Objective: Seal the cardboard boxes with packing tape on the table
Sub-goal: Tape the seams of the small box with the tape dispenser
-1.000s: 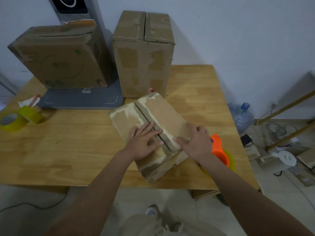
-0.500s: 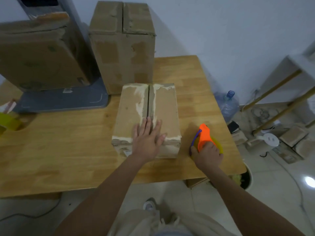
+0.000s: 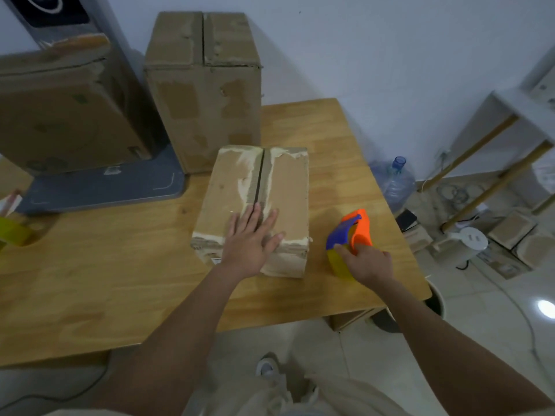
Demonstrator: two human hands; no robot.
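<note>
Wooden table, smooth grain. Rectangular cardboard box, torn paper along centre seam, long axis running away from person, under left hand, fingers spread flat. Right hand just beside box, curled around orange-blue tape dispenser with yellow roll.
</note>
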